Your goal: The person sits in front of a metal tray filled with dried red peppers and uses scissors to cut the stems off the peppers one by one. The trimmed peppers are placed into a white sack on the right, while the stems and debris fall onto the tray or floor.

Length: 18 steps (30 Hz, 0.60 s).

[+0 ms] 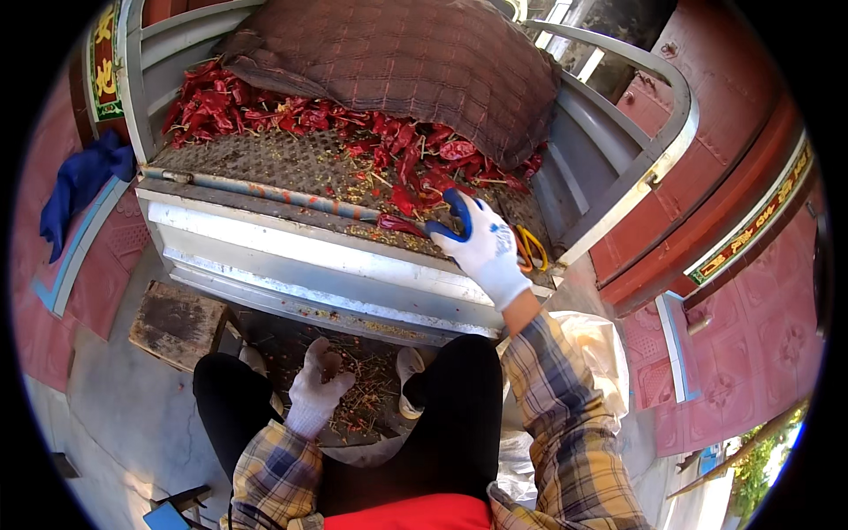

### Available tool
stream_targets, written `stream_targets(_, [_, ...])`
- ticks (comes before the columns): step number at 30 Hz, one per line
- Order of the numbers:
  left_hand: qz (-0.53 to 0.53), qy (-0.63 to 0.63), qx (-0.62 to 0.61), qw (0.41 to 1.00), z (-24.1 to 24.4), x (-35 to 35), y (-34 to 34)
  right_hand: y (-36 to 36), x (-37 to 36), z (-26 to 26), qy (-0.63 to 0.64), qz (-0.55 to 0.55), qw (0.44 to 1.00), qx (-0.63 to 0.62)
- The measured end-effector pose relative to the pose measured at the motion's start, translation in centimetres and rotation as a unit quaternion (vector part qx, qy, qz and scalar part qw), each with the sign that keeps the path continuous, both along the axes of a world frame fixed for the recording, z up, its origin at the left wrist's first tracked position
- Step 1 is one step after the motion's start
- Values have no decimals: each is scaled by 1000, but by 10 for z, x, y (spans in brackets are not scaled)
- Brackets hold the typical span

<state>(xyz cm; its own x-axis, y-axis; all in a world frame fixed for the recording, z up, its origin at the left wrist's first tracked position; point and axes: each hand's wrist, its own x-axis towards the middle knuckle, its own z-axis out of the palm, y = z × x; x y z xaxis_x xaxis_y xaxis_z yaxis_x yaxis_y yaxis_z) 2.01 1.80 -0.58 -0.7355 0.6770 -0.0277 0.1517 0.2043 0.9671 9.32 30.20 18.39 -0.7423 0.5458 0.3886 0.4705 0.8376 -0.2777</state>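
Observation:
Dried red chili peppers [404, 142] lie heaped on the metal bed of a cargo cart [265, 156], partly beneath a dark checked blanket [397, 59]. My right hand [480, 242], in a white glove with blue-coated fingers, reaches over the bed's near edge with thumb and fingers apart, holding nothing that I can see. One chili [397, 224] lies on the edge just left of its thumb. Orange-handled scissors [530, 248] are behind that hand. My left hand [318, 384], in a whitish glove, hovers between my knees with its fingers curved apart, over stem scraps [361, 391].
A worn wooden box [179, 324] stands at the left below the cart. A pale plastic sack [596, 351] is beside my right arm. Metal side rails [613, 109] flank the bed. Blue cloth [86, 179] hangs at the far left.

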Motion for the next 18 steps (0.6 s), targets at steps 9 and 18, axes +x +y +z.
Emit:
stream_targets(9, [16, 120, -79, 990, -5, -3, -5, 26, -53, -21, -18, -74, 996, 51])
stream_targets(18, [42, 173, -27, 984, 9, -7, -9, -44, -9, 13, -26, 140, 985, -96])
